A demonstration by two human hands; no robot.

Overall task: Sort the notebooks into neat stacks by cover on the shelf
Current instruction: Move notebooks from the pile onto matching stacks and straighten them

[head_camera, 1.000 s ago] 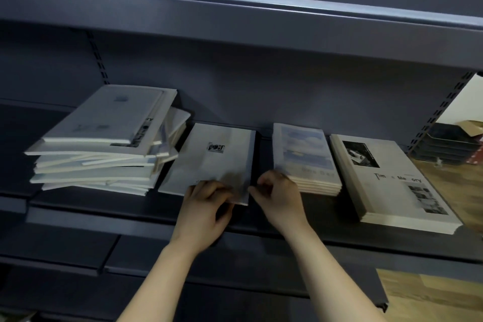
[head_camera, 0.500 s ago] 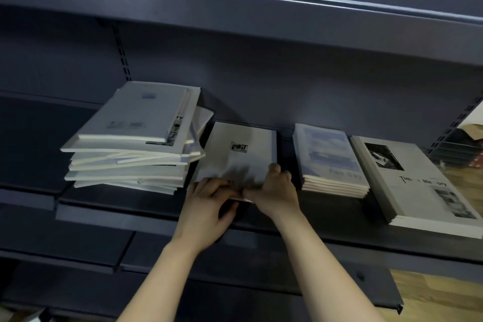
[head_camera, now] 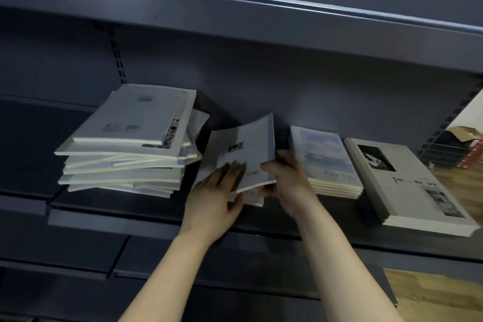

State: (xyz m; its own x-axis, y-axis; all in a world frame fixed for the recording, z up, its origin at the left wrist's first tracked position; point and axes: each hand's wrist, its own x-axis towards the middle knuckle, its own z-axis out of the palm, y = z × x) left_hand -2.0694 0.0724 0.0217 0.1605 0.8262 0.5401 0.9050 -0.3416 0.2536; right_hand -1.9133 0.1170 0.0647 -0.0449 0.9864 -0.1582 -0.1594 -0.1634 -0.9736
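A pale notebook with a small black logo [head_camera: 244, 150] is tilted up off the dark shelf [head_camera: 146, 219], its right side raised. My right hand [head_camera: 287, 180] grips its front right corner, thumb on the cover. My left hand [head_camera: 217, 196] lies with straight fingers on the cover's front left part. Another notebook edge shows beneath it. To the left stands an untidy pile of mixed notebooks [head_camera: 130, 141]. To the right are a neat stack with sky-blue covers [head_camera: 326, 162] and a stack with a black photo and lettering [head_camera: 407, 183].
The shelf above [head_camera: 235, 15] overhangs the notebooks. A slotted upright [head_camera: 116, 55] runs down the back panel. Dark trays and a red box [head_camera: 465, 154] stand at far right on a wooden surface. A lower shelf [head_camera: 78, 261] juts out beneath.
The logo notebook lay flat on the shelf; now its right side is lifted in my right hand. My left hand has slid up onto the cover. The view has shifted left.
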